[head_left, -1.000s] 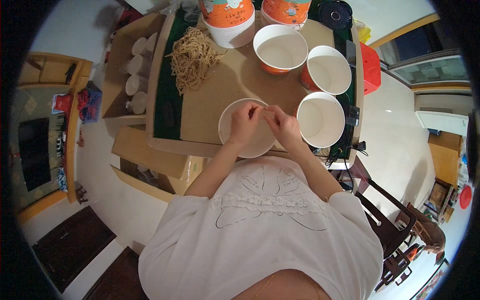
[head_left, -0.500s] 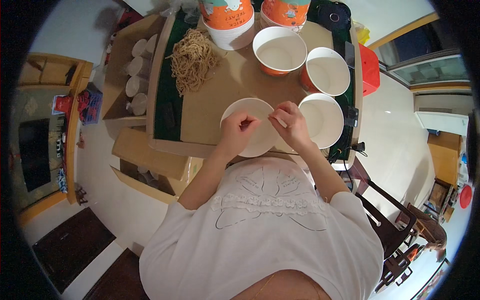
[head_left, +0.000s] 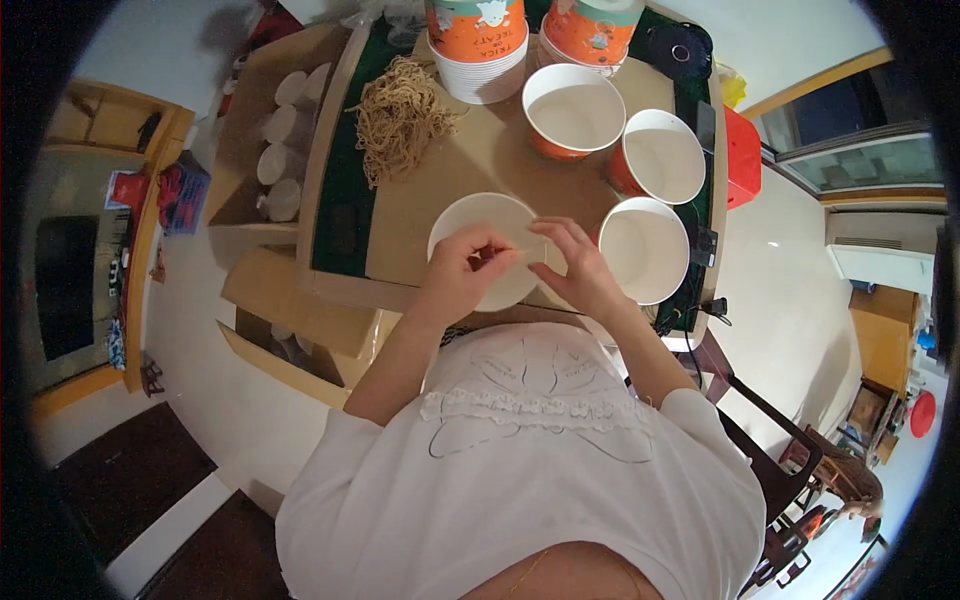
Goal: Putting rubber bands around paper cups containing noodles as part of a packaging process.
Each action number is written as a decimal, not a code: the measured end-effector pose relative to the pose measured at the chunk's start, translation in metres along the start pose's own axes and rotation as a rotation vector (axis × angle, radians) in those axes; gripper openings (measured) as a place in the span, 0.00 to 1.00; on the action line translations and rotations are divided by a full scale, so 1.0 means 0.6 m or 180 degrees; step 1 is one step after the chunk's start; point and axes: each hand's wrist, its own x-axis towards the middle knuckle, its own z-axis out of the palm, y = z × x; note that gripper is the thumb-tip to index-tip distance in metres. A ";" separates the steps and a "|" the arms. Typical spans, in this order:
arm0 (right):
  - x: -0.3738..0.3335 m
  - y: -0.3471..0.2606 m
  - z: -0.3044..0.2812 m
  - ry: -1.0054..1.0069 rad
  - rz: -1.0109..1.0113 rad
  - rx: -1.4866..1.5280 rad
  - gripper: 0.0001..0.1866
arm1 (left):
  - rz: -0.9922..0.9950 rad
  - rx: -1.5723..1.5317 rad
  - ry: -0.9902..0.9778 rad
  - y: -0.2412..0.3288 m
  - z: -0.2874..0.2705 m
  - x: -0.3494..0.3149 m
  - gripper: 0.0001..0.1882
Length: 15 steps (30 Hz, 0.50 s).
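Directly in front of me, a round white-lined tub [head_left: 455,218] sits at the near edge of the table, its mouth facing up. Over its left side my left hand [head_left: 468,272] is closed, thumb and forefinger pinched together; whatever they hold is too small to make out. My right hand [head_left: 582,268] hovers at the tub's right side, thumb and fingers parted around a gap. A tangled heap of tan twine [head_left: 400,122] lies beyond the tub, to the left. Just right of my right hand stands another white-lined tub [head_left: 645,250].
Two more tubs, a middle one [head_left: 574,108] and a right one [head_left: 662,157], stand farther back. Stacked orange tubs [head_left: 478,50] rise at the far edge. A cardboard box [head_left: 235,190] with clear-wrapped cups is left of the table; a red stool [head_left: 742,158] is at right.
My right thumb and fingers have spread apart from their pinch. My left hand stays pinched over the tub. The whole view has shifted slightly.
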 end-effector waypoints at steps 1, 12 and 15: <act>0.006 -0.009 0.000 -0.0231 -0.0062 0.0225 0.13 | 0.0048 0.0140 -0.0086 0.000 0.001 -0.001 0.02; 0.008 0.033 0.041 -0.0033 0.0695 0.0500 0.10 | 0.0164 0.0603 0.0651 -0.047 -0.089 0.003 0.05; 0.016 0.059 0.063 0.0566 0.1148 0.0413 0.13 | -0.0289 0.1155 0.0513 -0.075 -0.119 0.010 0.08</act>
